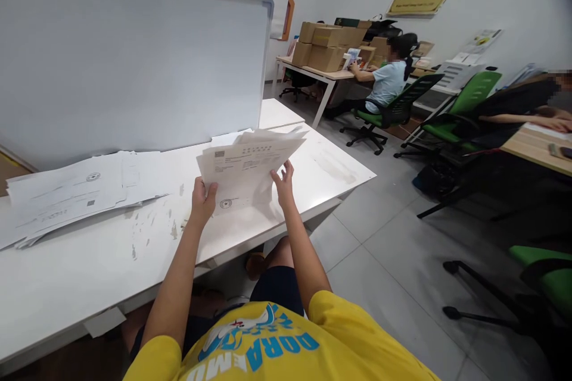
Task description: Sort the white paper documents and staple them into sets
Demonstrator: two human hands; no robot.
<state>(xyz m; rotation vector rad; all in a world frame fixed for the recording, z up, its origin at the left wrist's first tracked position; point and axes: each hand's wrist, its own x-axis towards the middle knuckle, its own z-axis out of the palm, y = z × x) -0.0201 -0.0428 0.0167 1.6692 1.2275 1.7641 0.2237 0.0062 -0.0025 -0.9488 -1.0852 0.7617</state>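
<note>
Sheets (245, 175) of thin white paper are held up between both hands, above the table and in front of the right end of the whiteboard (134, 65). The left edge is pinched by the left hand (204, 202), its thumb laid on the printed face. At the right edge the right hand (283, 186) is placed, thumb and fingers partly spread; how firmly the paper is gripped there cannot be told. The sheets' top is directed toward the whiteboard; which side is longer cannot be told.

The paper is bowed, with uneven upper edges; a round seal (226, 203) is noted low on the face. Smooth white table (107, 274) surface is marked with grey smudges. Flat, overlapping papers (67, 199) are spread before the whiteboard's left half. Beyond the whiteboard's right end, boxy brown cartons (328, 47) are stacked, and a seated co-worker (389, 83) is observed.
</note>
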